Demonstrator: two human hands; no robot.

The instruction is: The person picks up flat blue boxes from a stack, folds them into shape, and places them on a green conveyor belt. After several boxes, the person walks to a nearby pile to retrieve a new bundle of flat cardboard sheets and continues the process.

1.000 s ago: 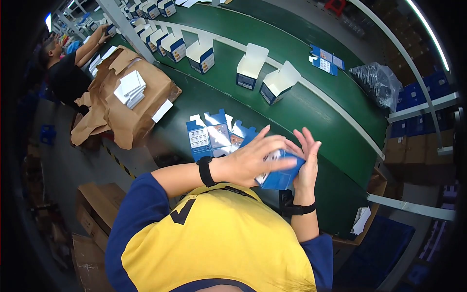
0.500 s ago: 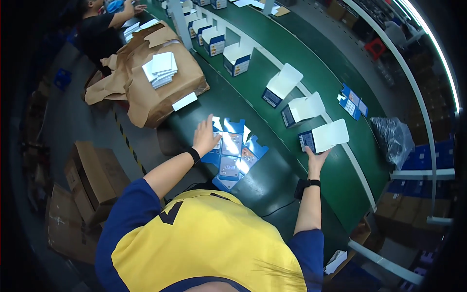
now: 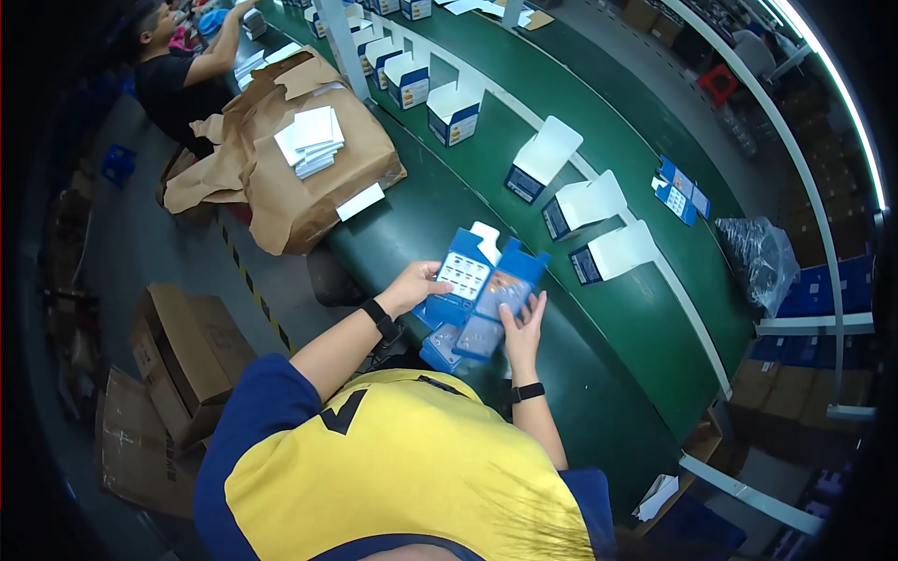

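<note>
Hands: our left hand (image 3: 412, 285) and right hand (image 3: 522, 327) now both grip the flat cartons (image 3: 475, 297); half a second ago the right one reached out alone to an open box.
Fingers: the left curl round the stack's left edge, the right lie spread along its right edge, both holding.
Cartons: a fan of blue flat blanks, lifted just above the near edge of the desk (image 3: 440, 215), close to our chest.
Meaning: we judge one box set down and the next blank being picked from the stack.
Near room: bare green desk lies just past the cartons.
Belt: the strip (image 3: 645, 309) divides the desk from the belt (image 3: 608, 140); three open boxes (image 3: 585, 204) sit close along it, so room there is tight.
Left: a brown-paper bundle (image 3: 299, 178) carries white sheets (image 3: 311, 140).
Far: a co-worker (image 3: 178, 79) works at the line's head.
</note>
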